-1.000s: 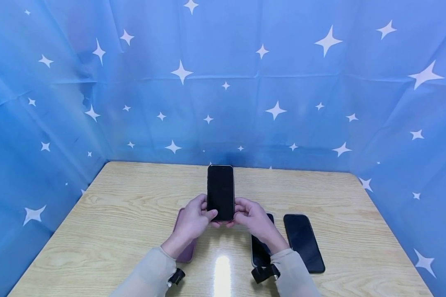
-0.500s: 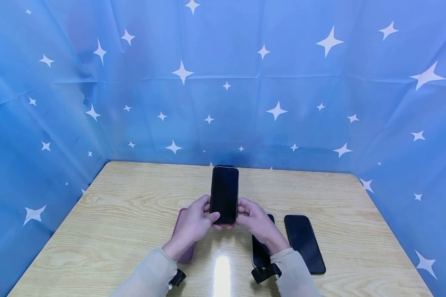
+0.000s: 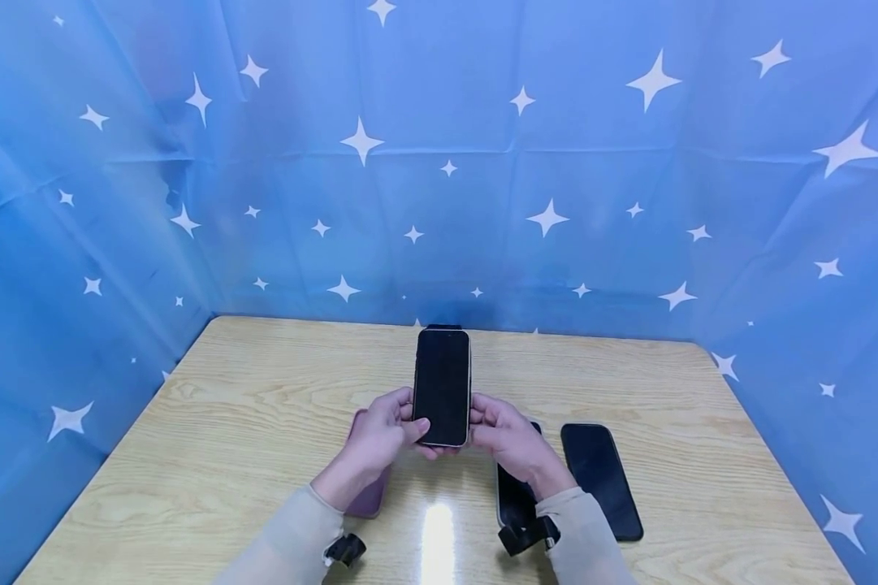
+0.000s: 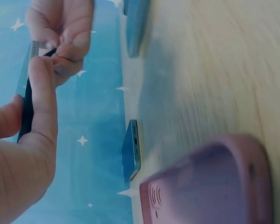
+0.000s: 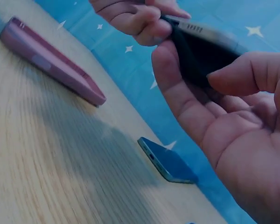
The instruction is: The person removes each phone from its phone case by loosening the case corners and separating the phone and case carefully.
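Note:
Above the table, my left hand (image 3: 380, 439) grips a dark-screened smartphone (image 3: 442, 386), its thumb on the lower left of the screen. A black phone case (image 5: 189, 53) is around the phone's back. In the right wrist view the case's lower edge is bent away from the phone's pale metal rim. My right hand (image 3: 513, 443) pinches the case at the right lower side, with the thumb inside the gap. Fingers of both hands meet under the phone's bottom edge. A mauve phone case (image 4: 214, 182) lies on the table by my left wrist, its hollow side up.
Two dark phones lie right of centre, one partly under my right forearm (image 3: 515, 496) and one farther right (image 3: 603, 479). Both wrist views show a phone (image 5: 168, 161) flat toward the far table edge. A blue star-patterned curtain (image 3: 439, 187) hangs behind the wooden table (image 3: 212, 455).
The held phone has shifted slightly right and down. A pale rim now shows along its right and bottom edges, and a dark strip shows behind its top. Both hands keep their grip.

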A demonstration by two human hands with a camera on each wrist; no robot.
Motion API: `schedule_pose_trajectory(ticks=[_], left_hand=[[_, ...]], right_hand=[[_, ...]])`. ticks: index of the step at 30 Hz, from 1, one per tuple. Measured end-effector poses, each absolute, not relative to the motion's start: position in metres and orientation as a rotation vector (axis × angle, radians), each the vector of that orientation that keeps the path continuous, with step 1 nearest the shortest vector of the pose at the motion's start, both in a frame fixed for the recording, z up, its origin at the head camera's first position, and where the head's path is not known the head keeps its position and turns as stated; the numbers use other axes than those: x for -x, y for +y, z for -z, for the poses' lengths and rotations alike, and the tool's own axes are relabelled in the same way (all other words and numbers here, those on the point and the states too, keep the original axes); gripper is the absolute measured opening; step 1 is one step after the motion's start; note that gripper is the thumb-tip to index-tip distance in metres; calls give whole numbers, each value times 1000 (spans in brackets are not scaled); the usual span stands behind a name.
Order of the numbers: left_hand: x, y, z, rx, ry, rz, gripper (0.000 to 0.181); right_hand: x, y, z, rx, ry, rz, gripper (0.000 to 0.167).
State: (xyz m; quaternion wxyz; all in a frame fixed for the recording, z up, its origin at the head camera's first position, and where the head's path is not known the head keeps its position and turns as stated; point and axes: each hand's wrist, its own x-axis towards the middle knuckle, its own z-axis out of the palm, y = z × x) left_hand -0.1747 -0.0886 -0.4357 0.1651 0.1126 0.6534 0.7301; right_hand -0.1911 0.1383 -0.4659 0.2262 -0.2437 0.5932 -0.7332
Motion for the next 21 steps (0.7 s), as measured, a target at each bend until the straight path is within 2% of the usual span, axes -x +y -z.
schedule_pose_trajectory(ticks=[9,16,21], left_hand=[[178,-91,437,-286,1764,-2111,30],[179,-93,439,-235,1810,-2115,30],[179,-92,439,-203,1840,-2130,25]], right_hand=[[194,143,466,718,1554,2018,38],[186,139,455,604,1869,1966,43],[181,133,448,521,2174,1856,26]])
